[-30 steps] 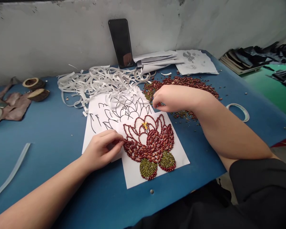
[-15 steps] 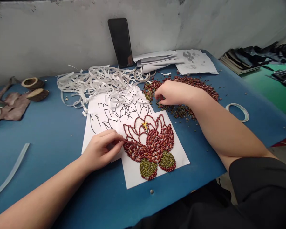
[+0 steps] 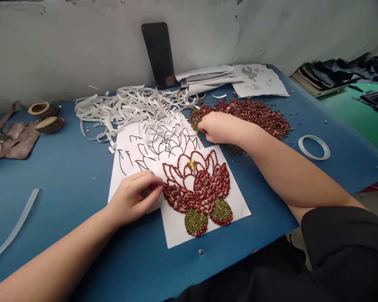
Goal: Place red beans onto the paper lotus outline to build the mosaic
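A white sheet with a bean picture (image 3: 207, 191) lies on the blue table, a flower laid in red beans with two round patches of green beans below. A small yellow piece (image 3: 191, 164) sits near the flower's top. My left hand (image 3: 137, 196) has its thumb and fingertips closed together at that sheet's left edge. At the near left part of the loose bean pile (image 3: 255, 114), my right hand (image 3: 219, 127) is down with curled fingers. What its fingertips hold, if anything, is hidden. Under the bean picture, partly covered, lies a line drawing (image 3: 122, 167) of a similar flower.
Curled white paper strips (image 3: 132, 105) heap behind the drawing. A phone (image 3: 159, 54) leans on the wall beside folded papers (image 3: 208, 77). A roll of tape (image 3: 314, 147) lies at right, cut wood pieces (image 3: 44, 110) at left, a pale strip (image 3: 15, 226) at front left.
My right hand has shifted slightly left and down into the beans, its fingers more closed. My left hand and the bean picture have stayed in place.
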Demonstrator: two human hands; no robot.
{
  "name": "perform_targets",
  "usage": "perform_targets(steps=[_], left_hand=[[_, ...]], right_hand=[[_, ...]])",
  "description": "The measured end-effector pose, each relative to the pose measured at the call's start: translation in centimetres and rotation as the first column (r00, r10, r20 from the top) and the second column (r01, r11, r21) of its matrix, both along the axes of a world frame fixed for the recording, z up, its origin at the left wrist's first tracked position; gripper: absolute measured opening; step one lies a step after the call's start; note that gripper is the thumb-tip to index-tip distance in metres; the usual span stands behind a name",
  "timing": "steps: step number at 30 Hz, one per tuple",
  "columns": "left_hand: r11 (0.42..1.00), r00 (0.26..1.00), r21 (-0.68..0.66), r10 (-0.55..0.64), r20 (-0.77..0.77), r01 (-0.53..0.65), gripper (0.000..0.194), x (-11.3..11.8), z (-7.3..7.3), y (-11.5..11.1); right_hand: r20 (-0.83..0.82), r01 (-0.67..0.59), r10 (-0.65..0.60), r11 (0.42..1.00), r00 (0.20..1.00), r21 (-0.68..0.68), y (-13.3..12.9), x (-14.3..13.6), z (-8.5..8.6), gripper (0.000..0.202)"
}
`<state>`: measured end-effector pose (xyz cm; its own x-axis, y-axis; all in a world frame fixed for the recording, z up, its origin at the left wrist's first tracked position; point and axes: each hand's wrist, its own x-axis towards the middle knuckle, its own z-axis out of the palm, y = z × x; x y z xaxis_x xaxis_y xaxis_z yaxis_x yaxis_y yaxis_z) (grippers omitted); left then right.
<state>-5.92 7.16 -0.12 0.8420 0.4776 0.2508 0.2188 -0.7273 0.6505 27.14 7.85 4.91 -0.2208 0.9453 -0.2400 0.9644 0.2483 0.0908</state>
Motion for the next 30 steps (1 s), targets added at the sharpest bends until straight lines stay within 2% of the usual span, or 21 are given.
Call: perform_targets(steps=[8, 11, 14, 17, 21, 30], left_hand=[[1.000, 1.000, 0.008, -0.007, 0.006, 0.007, 0.012, 0.0, 0.0, 0.0], [1.000, 1.000, 0.006, -0.009, 0.014, 0.009, 0.012, 0.0, 0.1, 0.0], [1.000, 1.000, -0.013, -0.001, 0.006, 0.001, 0.012, 0.0, 0.3, 0.0], [1.000, 1.000, -0.021, 0.014, -0.017, -0.015, 0.015, 0.0, 0.2, 0.0], [1.000, 1.000, -0.007, 0.012, -0.014, -0.012, 0.015, 0.0, 0.1, 0.0], [1.000, 1.000, 0.008, -0.008, 0.005, 0.008, 0.012, -0.1, -0.1, -0.1]], right_hand=[[0.012, -0.110, 0.110, 0.992, 0.994, 0.068, 0.2, 0.5, -0.3, 0.020], [-0.164, -0.165, 0.172, 0.985, 0.971, 0.057, -0.1, 0.6, 0.2, 0.018], [-0.397, -0.294, 0.265, 0.956, 0.879, -0.012, -0.7, -0.1, 0.8, 0.015], [-0.502, -0.413, 0.325, 0.908, 0.801, -0.071, -1.4, -1.2, 1.1, 0.016], [-0.494, -0.480, 0.370, 0.870, 0.787, -0.112, -2.0, -2.7, 0.9, 0.015], [-0.491, -0.508, 0.393, 0.853, 0.778, -0.122, -2.1, -3.5, 0.3, 0.016]])
